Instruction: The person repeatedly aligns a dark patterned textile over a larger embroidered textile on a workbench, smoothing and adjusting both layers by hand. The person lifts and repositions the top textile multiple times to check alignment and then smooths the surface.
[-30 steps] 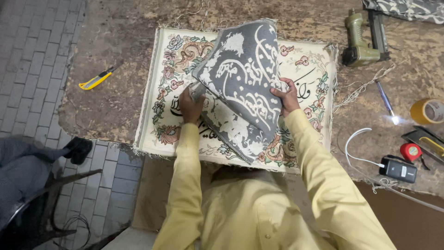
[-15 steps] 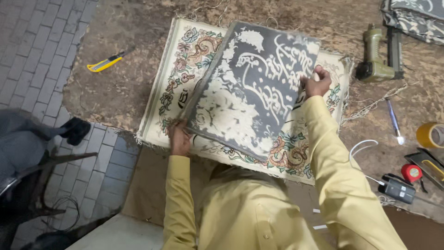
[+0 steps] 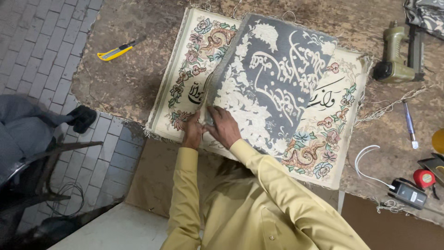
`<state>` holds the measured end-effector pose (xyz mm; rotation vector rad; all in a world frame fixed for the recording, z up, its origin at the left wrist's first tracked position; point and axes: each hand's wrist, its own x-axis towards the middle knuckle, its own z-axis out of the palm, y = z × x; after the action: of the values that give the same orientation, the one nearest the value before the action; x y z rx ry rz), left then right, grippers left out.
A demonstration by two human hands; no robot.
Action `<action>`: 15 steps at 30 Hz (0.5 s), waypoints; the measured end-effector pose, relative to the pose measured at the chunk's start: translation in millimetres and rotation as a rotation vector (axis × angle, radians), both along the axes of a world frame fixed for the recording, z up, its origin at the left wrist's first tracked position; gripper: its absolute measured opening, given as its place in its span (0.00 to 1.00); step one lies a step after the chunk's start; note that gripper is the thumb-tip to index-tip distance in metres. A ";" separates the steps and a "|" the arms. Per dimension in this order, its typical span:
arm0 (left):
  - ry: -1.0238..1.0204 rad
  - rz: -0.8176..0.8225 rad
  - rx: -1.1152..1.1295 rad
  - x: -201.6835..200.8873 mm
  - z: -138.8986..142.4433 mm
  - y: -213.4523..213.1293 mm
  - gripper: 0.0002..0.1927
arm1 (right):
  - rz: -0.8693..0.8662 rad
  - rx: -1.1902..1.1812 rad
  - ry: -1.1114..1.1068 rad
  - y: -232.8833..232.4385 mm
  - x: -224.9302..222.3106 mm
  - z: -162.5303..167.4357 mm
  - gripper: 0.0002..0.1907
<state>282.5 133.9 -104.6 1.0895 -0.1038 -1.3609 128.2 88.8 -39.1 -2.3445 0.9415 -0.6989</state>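
Grey woven panel (image 3: 273, 88) with pale scrollwork lies flat and slightly askew on our cream floral-bordered rug (image 3: 323, 148), which is spread over the table (image 3: 125, 78). Our left hand (image 3: 193, 132) and right hand (image 3: 223, 126) press side by side at its near left corner, fingers flat, grip clasping nothing. Well apart lie a yellow utility knife (image 3: 115, 50) and a green staple gun (image 3: 398, 53).

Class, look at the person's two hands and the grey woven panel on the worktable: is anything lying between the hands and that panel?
Nothing visible does. The left hand and right hand rest directly on the lower left edge of the grey woven panel, which lies on the cream floral panel.
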 end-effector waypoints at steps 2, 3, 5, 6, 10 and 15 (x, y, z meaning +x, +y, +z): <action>-0.085 -0.024 0.119 -0.1 3.5 -1.6 0.23 | 0.028 0.027 -0.030 -7.6 -1.6 -3.6 0.30; -0.128 -0.040 0.180 -0.8 5.0 -3.7 0.24 | -0.023 0.159 -0.044 -12.3 -1.6 -7.0 0.25; -0.153 0.004 0.154 -2.7 7.2 -8.2 0.24 | -0.131 0.424 -0.060 -21.5 -5.0 -14.6 0.18; -0.167 0.023 0.133 -2.5 7.8 -10.5 0.24 | -0.255 0.536 -0.126 -26.0 -9.4 -14.9 0.15; -0.330 0.253 0.086 16.8 7.1 -14.9 0.22 | -0.703 0.608 -0.453 -61.8 -78.1 -28.0 0.12; -0.198 0.409 0.071 68.0 2.6 5.2 0.20 | -0.990 0.621 -0.951 -71.2 -259.3 -43.0 0.13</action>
<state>350.5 139.1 -102.0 1.2265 0.0237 -0.8956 -131.2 17.5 -82.1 -0.7140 1.4814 -1.4215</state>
